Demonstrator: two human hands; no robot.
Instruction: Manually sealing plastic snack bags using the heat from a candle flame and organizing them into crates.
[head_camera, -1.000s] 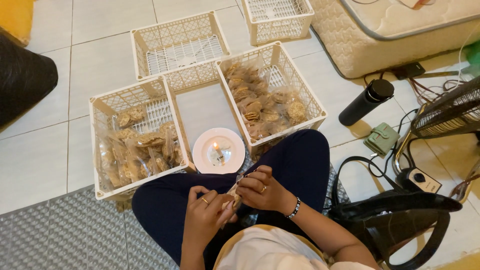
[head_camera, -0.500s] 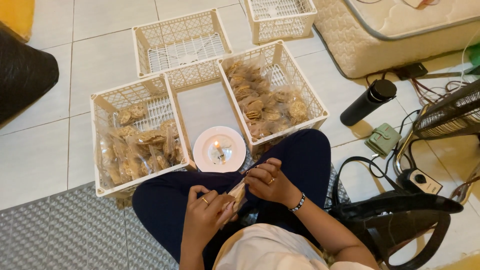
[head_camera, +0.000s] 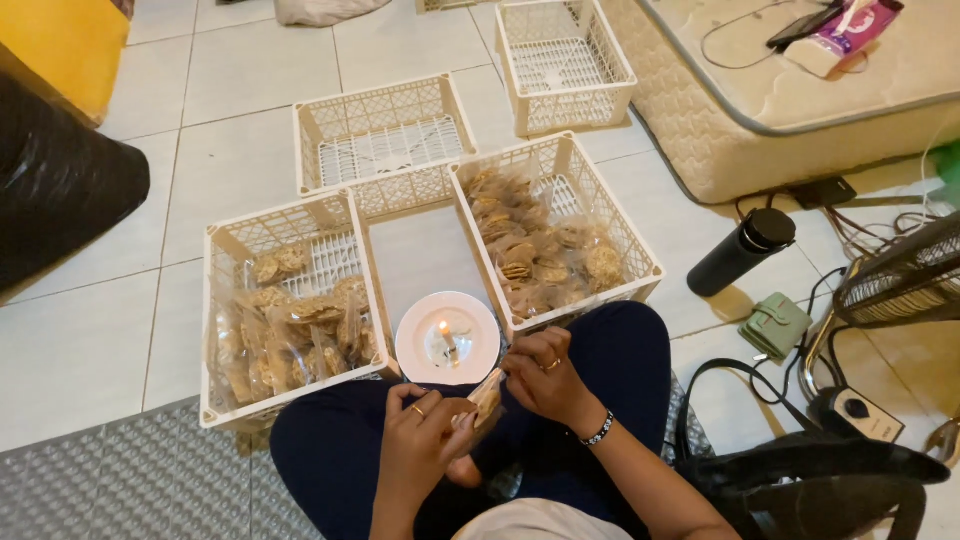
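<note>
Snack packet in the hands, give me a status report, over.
Left hand and right hand both grip the snack packet. Lit candle on white plate just ahead. Nothing between.

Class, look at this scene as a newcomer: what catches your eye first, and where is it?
A lit candle on a white plate glows at centre, just ahead of the knees. Below it, the left hand and right hand together hold a small snack packet. White crates of bagged crackers flank the plate.
</note>
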